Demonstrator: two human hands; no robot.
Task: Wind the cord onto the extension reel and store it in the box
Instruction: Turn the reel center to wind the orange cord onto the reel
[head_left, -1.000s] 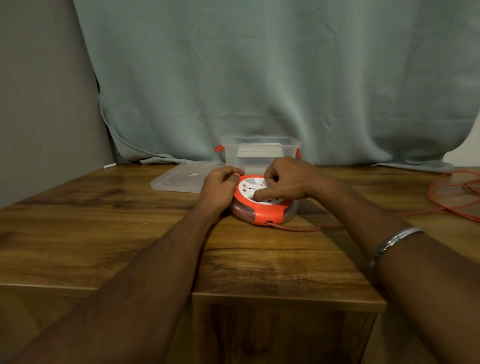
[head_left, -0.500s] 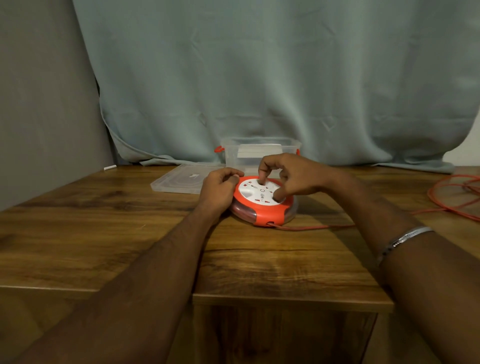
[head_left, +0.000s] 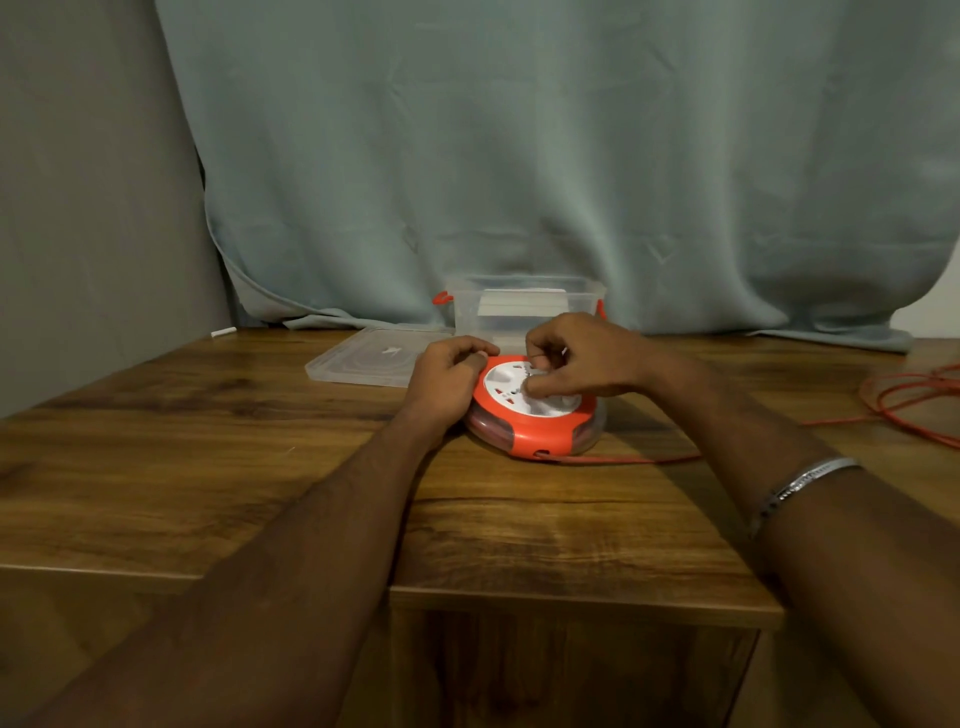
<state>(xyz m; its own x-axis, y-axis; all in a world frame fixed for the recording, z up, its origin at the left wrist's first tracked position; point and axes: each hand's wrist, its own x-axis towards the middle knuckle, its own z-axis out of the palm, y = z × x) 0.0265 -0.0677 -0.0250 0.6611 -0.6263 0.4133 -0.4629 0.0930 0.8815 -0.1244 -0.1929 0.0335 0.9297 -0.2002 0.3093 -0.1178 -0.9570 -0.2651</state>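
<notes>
While flat, orange reel (head_left: 535, 415) (white-faced) trails loose cord (head_left: 914, 400).

Reel (head_left: 540, 439): glossy orange plastic. Box (head_left: 524, 312), lid (head_left: 363, 361): clear plastic. Table (head_left: 208, 467): smooth wood grain. Curtain (head_left: 519, 156): matt cloth.

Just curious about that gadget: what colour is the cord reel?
The reel is orange-red with a white socket face, seen in the head view.

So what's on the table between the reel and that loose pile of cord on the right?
In the head view, only a single run of orange cord leaving the reel toward the loose coils, partly hidden behind the right forearm; otherwise bare wooden table.
</notes>
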